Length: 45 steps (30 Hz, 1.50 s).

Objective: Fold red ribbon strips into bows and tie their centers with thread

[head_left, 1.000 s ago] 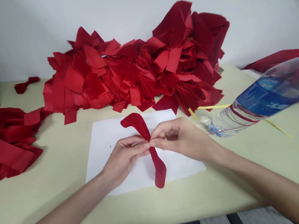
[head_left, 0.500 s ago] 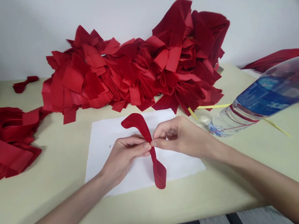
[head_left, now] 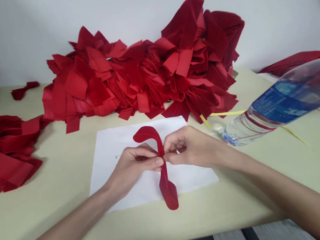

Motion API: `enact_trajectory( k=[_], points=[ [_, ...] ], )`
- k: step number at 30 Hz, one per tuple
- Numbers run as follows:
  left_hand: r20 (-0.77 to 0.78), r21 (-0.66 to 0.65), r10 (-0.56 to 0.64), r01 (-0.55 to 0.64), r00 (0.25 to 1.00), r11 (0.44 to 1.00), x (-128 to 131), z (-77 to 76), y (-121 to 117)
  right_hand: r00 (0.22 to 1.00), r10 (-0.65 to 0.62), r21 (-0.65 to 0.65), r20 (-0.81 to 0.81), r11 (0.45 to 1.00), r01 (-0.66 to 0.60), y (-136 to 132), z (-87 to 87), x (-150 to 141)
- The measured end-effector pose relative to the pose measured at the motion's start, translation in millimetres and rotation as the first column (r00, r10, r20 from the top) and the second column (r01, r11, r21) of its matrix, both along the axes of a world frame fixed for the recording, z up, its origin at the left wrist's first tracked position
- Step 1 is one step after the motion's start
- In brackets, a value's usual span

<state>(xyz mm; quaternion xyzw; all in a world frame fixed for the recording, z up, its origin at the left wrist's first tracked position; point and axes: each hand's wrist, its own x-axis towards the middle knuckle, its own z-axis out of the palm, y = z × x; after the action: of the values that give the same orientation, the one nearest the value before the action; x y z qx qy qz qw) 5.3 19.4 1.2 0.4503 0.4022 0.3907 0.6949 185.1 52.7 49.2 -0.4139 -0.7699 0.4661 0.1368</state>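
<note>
A red velvet ribbon strip [head_left: 169,194] is pinched narrow at its middle, its upper end curling to the left and its lower end hanging toward me. My left hand [head_left: 135,165] grips that middle between thumb and fingers from the left. From the right, my right hand [head_left: 189,147] pinches the same spot, fingers curled, the two sets of fingertips touching or nearly so. Beneath both hands lies a white sheet of paper [head_left: 104,143] with a thin printed line, partly covered by my left hand.
A large heap of red ribbon pieces [head_left: 141,75] stands along the wall. More red strips [head_left: 1,158] lie at the left, near a small tied bow [head_left: 25,90]. At the right a plastic bottle [head_left: 282,99] leans, with yellow strips [head_left: 227,113] by its base.
The ribbon's upper end curls over more and sits lower, while its lower end has swung slightly left. Both hands keep their pinch at the middle, and the view has shifted a little.
</note>
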Motion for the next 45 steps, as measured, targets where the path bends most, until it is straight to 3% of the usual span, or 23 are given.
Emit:
enact_trajectory(
  k=[13, 17, 23, 31, 40, 45],
  points=[
    [0.018, 0.020, 0.001, -0.001, 1.000, 1.000, 1, 2.0, -6, 1.000, -0.010, -0.062, 0.014, 0.998, 0.011, 1, -5.2, -1],
    [0.019, -0.038, 0.042, -0.041, 0.999, 0.998, 3, 0.6, -5, 1.000, -0.006, -0.061, 0.020, 0.998, 0.007, 2, -7.4, -1],
    [0.016, -0.052, 0.002, -0.001, 1.000, 0.999, 1, -2.2, -3, 0.999, 0.039, -0.057, 0.004, 0.998, -0.038, 3, -6.2, 1],
    [0.253, -0.129, -0.093, 0.129, 0.963, 0.983, -3, -4.2, -1, 0.994, 0.083, -0.100, -0.076, 0.991, -0.091, 7, 12.3, 12],
    [0.417, -0.171, -0.109, 0.195, 0.903, 0.966, -6, -11.5, 1, 0.992, 0.062, -0.184, -0.110, 0.980, -0.081, 9, 15.1, 15],
    [0.485, -0.120, -0.207, 0.299, 0.849, 0.946, -7, -9.2, -1, 0.992, 0.059, -0.256, -0.108, 0.963, -0.085, 10, 13.9, 11]
  ],
)
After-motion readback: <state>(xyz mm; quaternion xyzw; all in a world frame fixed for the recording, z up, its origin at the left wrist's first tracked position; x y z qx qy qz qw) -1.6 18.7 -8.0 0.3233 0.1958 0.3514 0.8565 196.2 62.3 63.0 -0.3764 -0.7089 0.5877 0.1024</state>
